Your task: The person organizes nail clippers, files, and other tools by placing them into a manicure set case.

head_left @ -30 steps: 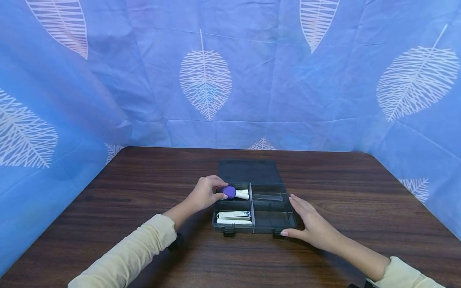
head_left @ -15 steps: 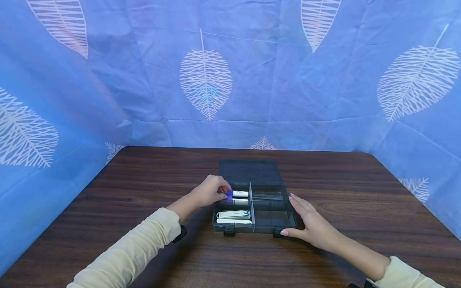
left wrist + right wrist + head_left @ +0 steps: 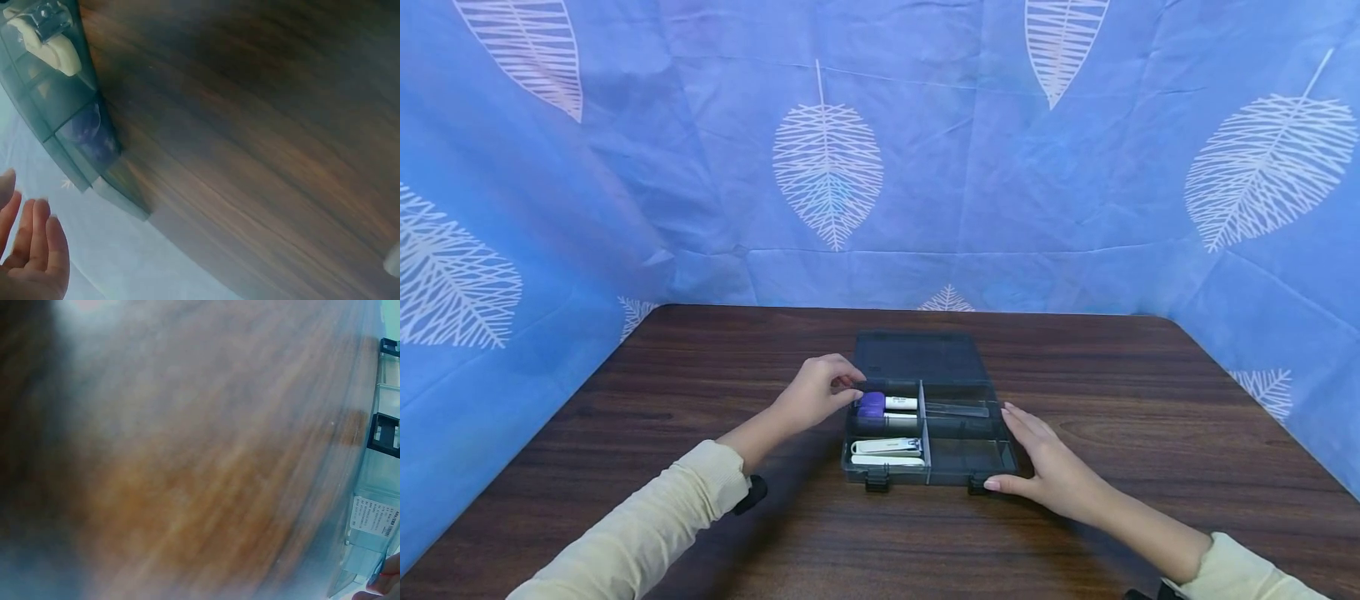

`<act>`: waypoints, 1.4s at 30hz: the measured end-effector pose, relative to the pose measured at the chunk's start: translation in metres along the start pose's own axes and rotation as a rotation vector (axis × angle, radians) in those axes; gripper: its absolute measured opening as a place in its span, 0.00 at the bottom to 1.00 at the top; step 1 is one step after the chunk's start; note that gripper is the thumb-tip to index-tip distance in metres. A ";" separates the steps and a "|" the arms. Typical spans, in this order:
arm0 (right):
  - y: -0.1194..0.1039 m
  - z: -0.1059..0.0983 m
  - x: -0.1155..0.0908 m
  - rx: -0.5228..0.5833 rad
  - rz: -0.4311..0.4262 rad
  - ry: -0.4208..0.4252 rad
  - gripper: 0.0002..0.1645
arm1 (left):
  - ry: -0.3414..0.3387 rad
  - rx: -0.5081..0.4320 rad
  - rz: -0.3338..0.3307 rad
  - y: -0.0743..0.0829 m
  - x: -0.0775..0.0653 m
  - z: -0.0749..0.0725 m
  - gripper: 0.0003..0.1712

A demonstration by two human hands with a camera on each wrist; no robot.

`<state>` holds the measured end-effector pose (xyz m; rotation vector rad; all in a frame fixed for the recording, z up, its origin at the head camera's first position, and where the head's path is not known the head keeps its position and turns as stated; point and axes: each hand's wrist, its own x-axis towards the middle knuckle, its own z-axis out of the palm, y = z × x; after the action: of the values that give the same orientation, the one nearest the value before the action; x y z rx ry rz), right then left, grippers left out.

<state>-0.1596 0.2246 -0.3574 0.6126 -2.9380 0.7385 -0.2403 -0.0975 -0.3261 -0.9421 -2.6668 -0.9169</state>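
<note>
1. Left hand (image 3: 811, 396) has released the purple-and-white tubes (image 3: 872, 402) and shifted outward; right hand (image 3: 1051, 471) has not moved.
2. Left hand state: fingers and thumb parted, gripping nothing, tips at the rear left edge of the box (image 3: 970, 458). Contact with that edge cannot be confirmed.
3. Right hand state: thumb and fingers spread, fingertips at the right wall, thumb near the front right corner.
4. Clearance: bench (image 3: 700, 358) surface extends in front of the box and to both sides; a narrow strip lies between the open lid (image 3: 917, 357) and the far edge.
5. Tubes: two, side by side in the rear left compartment, purple ends leftward, white ends toward the divider (image 3: 924, 433).
6. Front left compartment: nail clipper (image 3: 886, 447) beside a white stick (image 3: 887, 461).
</note>
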 end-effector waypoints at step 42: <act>0.000 0.000 0.000 0.002 0.007 -0.009 0.58 | 0.183 0.197 -0.239 -0.060 -0.131 -0.050 0.10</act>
<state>-0.1601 0.2246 -0.3578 0.6078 -2.9495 0.7409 -0.1759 -0.2313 -0.3611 -0.4812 -2.6858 -0.7242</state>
